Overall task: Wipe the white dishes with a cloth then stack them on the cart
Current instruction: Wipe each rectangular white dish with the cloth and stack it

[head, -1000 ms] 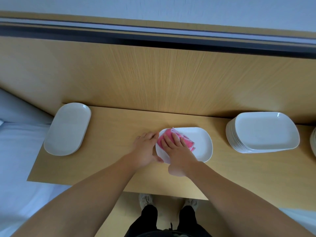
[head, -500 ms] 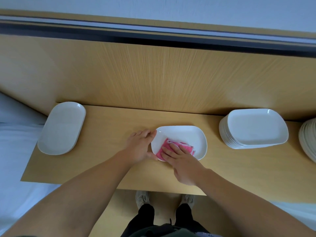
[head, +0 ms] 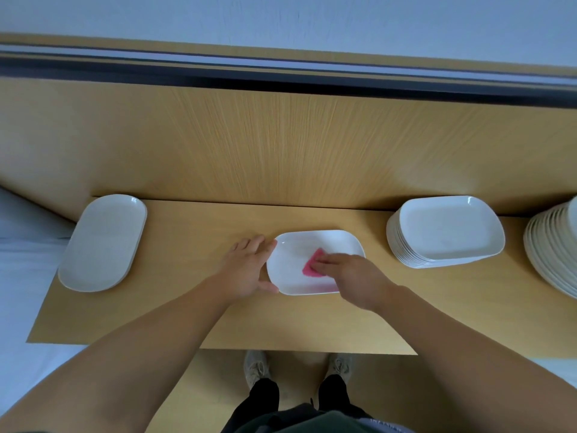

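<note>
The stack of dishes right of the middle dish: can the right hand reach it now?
Likely yes: only bare tabletop lies between the right hand and the stack, though it presses the pink cloth.

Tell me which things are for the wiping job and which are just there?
For the job: middle dish, pink cloth, left hand, right hand, dish pile, second pile, left dishes, wooden top.
Just there: shoes, wall panel.

One pink cloth (head: 312, 266); one lone dish (head: 295, 253); three dish piles (head: 103, 242) (head: 446, 232) (head: 551, 254)
</note>
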Demonstrator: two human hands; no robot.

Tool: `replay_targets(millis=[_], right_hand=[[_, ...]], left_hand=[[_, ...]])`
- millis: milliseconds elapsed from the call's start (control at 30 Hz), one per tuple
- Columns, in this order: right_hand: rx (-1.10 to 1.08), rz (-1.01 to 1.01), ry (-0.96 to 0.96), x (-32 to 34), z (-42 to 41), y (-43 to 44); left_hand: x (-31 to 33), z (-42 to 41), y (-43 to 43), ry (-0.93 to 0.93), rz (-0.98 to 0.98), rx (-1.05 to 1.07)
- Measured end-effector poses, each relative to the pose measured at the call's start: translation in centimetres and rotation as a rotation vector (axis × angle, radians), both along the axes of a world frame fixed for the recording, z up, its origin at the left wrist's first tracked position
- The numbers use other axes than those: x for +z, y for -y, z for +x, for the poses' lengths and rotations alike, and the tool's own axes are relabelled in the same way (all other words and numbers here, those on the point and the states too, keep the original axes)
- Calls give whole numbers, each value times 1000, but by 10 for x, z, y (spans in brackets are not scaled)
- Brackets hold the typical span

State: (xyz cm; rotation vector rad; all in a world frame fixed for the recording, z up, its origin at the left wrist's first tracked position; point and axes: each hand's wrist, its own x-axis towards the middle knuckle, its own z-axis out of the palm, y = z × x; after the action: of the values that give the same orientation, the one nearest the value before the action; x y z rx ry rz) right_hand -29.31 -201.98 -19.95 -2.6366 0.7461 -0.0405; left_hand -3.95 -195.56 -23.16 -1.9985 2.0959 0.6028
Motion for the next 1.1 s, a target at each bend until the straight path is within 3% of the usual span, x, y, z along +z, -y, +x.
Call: replay_targets(millis=[67, 200, 300, 400, 767, 967, 1100], right_hand=[[11, -68, 29, 6, 8, 11], [52, -223, -27, -8, 27, 27], [122, -161, -241, -20, 37, 24], [107, -86, -496, -34, 38, 18], [-39, -75, -553, -42, 11, 22], [-269, -65, -509, -43, -7, 11], [-313, -41, -447, -41, -13, -6]], left_hand=[[5, -1, -3, -53, -37, -20], [8, -5, -5, -105, -232, -261], [5, -11, -11, -78, -97, -398], [-2, -14, -15, -128, -36, -335], [7, -18, -12, -25, 38, -358], [5, -24, -12, 47, 20, -374], [2, -24, -12, 91, 56, -378]])
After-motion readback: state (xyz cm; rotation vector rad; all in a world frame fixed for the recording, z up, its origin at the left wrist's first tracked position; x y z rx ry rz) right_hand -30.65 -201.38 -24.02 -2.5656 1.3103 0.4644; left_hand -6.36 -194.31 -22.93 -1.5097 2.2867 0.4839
